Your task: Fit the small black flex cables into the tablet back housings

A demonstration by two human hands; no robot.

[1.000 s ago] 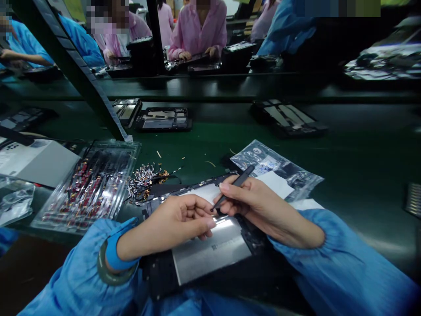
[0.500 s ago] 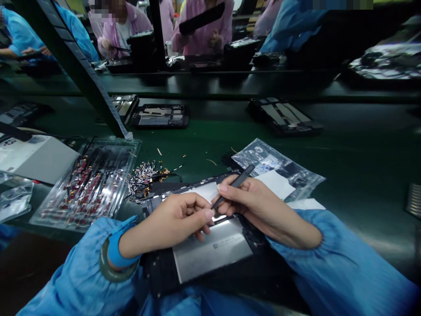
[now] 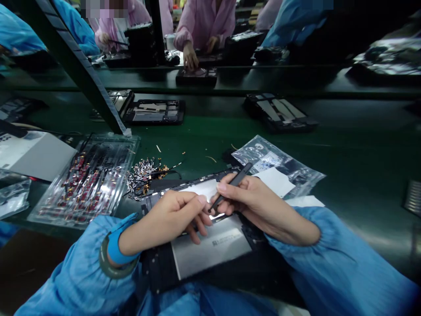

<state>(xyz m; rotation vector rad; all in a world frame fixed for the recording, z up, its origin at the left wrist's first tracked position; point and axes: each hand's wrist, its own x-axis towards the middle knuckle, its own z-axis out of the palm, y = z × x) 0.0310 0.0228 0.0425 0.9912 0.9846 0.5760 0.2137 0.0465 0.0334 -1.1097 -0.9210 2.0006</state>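
While both hands work over it, an opened tablet chassis [image 3: 210,245] lies flat on the green worktop [image 3: 345,158] at the near edge, its silver battery panel facing up.

Right hand [image 3: 259,206]: closed in a pen grip on a black spudger [image 3: 230,184]; the tool slants down to the left, its tip meeting the chassis near the top edge of the battery panel.

Left hand [image 3: 171,217]: fingers curled and drawn together, thumb and forefinger pinched close beside the spudger tip, fingertips resting on the battery panel. Whether a small part sits in the pinch cannot be told. Blue wrist strap [image 3: 113,250] at the cuff.

Adjacent items:
- Loose heap of small flex-cable parts [image 3: 144,175], just beyond the chassis on the left.
- Clear plastic tray [image 3: 87,180] holding rows of red and black parts, left of the heap.
- Clear antistatic bag [image 3: 279,164] with a white paper slip, just right of the right hand.
- Grey box [image 3: 33,153] at far left.
- Two further opened chassis [image 3: 154,112] and [image 3: 279,113] farther back on the worktop, well apart from each other.
- Persons in pink and blue smocks along the far side.
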